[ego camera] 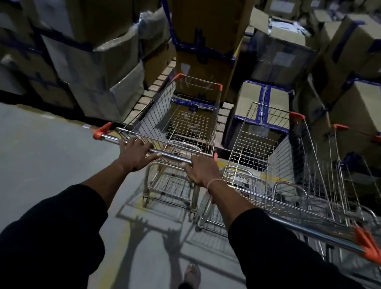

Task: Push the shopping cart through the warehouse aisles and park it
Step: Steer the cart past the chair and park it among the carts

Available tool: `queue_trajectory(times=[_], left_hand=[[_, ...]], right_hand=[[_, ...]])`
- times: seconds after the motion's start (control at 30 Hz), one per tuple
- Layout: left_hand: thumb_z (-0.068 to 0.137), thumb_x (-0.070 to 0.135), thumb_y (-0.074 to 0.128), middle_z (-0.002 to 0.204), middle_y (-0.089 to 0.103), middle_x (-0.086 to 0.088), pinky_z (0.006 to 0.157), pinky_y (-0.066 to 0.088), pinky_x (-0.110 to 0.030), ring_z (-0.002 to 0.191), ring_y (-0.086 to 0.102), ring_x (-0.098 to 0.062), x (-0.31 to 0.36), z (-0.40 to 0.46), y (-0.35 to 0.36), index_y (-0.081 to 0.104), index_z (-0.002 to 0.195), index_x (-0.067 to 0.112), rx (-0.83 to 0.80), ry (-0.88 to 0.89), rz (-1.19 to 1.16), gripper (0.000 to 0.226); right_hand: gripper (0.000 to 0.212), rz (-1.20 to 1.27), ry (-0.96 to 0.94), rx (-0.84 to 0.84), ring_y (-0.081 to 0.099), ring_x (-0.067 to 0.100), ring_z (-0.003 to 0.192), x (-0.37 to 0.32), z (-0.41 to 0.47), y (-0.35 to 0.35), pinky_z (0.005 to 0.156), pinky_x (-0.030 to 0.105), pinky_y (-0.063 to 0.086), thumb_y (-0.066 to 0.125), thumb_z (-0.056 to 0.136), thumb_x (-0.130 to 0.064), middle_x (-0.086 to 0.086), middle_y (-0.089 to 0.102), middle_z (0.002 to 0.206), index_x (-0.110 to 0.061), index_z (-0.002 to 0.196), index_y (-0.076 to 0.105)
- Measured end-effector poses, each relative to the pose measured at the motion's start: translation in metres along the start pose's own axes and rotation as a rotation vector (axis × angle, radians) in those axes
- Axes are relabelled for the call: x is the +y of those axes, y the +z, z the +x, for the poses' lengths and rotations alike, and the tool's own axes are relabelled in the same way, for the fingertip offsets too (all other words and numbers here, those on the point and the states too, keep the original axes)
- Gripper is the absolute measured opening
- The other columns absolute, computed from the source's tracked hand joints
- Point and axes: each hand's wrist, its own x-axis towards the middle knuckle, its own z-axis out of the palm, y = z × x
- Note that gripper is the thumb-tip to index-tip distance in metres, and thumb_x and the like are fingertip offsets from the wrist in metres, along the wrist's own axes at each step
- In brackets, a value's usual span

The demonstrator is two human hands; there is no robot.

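An empty wire shopping cart (188,121) with orange corner caps stands in front of me, its nose close to a wooden pallet. Its chrome handle bar (172,154) runs across the middle of the view. My left hand (136,155) is wrapped over the bar towards its left end. My right hand (200,171) grips the bar near its right end, a thin band on the wrist. Both arms are in black sleeves.
A row of parked wire carts (273,155) stands right beside my cart on the right. Stacked cardboard boxes with blue tape (207,31) on a wooden pallet (157,89) block the way ahead. Grey concrete floor (24,154) lies to the left, with a yellow line (118,241) underfoot.
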Motion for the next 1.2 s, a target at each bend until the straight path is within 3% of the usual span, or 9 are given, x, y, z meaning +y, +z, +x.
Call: queue_trajectory(times=[0.13, 0.23, 0.33, 0.43, 0.57, 0.73, 0.83, 1.03, 1.2], left_hand=[[0.079, 0.091, 0.013, 0.153, 0.044, -0.016, 0.117, 0.003, -0.075, 0.148, 0.029, -0.038, -0.018, 0.002, -0.002, 0.047, 0.144, 0.030, -0.059, 0.027, 0.003, 0.095], [0.083, 0.090, 0.021, 0.153, 0.044, -0.016, 0.114, 0.001, -0.079, 0.148, 0.029, -0.041, -0.021, -0.002, 0.000, 0.047, 0.143, 0.032, -0.053, 0.054, -0.007, 0.087], [0.075, 0.094, 0.013, 0.151, 0.046, -0.016, 0.112, -0.002, -0.080, 0.147, 0.029, -0.043, -0.024, -0.013, 0.000, 0.051, 0.138, 0.034, -0.076, 0.087, -0.035, 0.095], [0.068, 0.096, 0.004, 0.152, 0.044, -0.018, 0.112, -0.003, -0.080, 0.148, 0.028, -0.044, -0.032, -0.027, 0.002, 0.051, 0.139, 0.033, -0.059, 0.103, -0.042, 0.106], [0.078, 0.093, 0.014, 0.154, 0.042, -0.018, 0.111, -0.006, -0.080, 0.148, 0.026, -0.044, -0.041, -0.043, 0.006, 0.050, 0.140, 0.034, -0.069, 0.139, -0.048, 0.093], [0.083, 0.091, 0.019, 0.152, 0.044, -0.017, 0.111, -0.005, -0.081, 0.146, 0.028, -0.044, -0.045, -0.056, 0.006, 0.050, 0.137, 0.034, -0.069, 0.165, -0.037, 0.085], [0.085, 0.089, 0.022, 0.152, 0.044, -0.016, 0.111, -0.004, -0.080, 0.147, 0.029, -0.043, -0.041, -0.062, 0.007, 0.049, 0.140, 0.034, -0.067, 0.172, -0.024, 0.083], [0.088, 0.086, 0.026, 0.145, 0.049, -0.015, 0.112, -0.001, -0.081, 0.145, 0.032, -0.041, -0.022, -0.073, 0.010, 0.052, 0.138, 0.035, -0.048, 0.158, -0.045, 0.075], [0.088, 0.087, 0.024, 0.145, 0.050, -0.013, 0.112, -0.002, -0.081, 0.144, 0.033, -0.040, -0.022, -0.070, 0.011, 0.053, 0.133, 0.035, -0.058, 0.152, -0.046, 0.075]], right_hand=[[0.075, -0.027, 0.136, 0.030, 0.060, 0.033, 0.119, -0.013, 0.001, 0.011, 0.121, 0.055, 0.012, 0.021, 0.101, -0.071, 0.013, 0.069, 0.121, -0.013, 0.136, 0.055], [0.083, -0.070, 0.205, 0.047, 0.063, 0.032, 0.114, -0.027, -0.002, 0.013, 0.118, 0.052, 0.023, 0.019, 0.098, -0.077, 0.013, 0.071, 0.113, -0.011, 0.129, 0.059], [0.091, -0.081, 0.280, 0.031, 0.064, 0.033, 0.111, -0.042, -0.013, 0.014, 0.117, 0.051, 0.031, 0.017, 0.094, -0.083, 0.015, 0.071, 0.114, -0.010, 0.132, 0.056], [0.088, -0.098, 0.284, 0.062, 0.063, 0.033, 0.113, -0.055, -0.028, 0.019, 0.118, 0.053, 0.027, 0.017, 0.095, -0.080, 0.015, 0.070, 0.119, -0.011, 0.129, 0.058], [0.082, -0.068, 0.328, 0.061, 0.059, 0.035, 0.119, -0.073, -0.047, 0.026, 0.111, 0.051, 0.037, 0.021, 0.095, -0.079, 0.015, 0.068, 0.126, -0.014, 0.130, 0.057], [0.098, -0.014, 0.386, 0.074, 0.062, 0.031, 0.115, -0.078, -0.056, 0.039, 0.114, 0.052, 0.031, 0.006, 0.083, -0.091, 0.008, 0.071, 0.116, -0.019, 0.120, 0.061], [0.093, 0.006, 0.377, 0.087, 0.063, 0.030, 0.111, -0.076, -0.062, 0.044, 0.112, 0.052, 0.032, 0.008, 0.084, -0.090, 0.006, 0.072, 0.111, -0.021, 0.114, 0.062], [0.090, 0.015, 0.374, 0.042, 0.056, 0.030, 0.127, -0.062, -0.073, 0.043, 0.120, 0.054, 0.016, 0.014, 0.091, -0.086, 0.009, 0.067, 0.129, -0.019, 0.129, 0.060], [0.088, 0.052, 0.371, 0.044, 0.053, 0.032, 0.130, -0.062, -0.075, 0.042, 0.118, 0.054, 0.020, 0.015, 0.091, -0.085, 0.010, 0.065, 0.133, -0.020, 0.131, 0.059]])
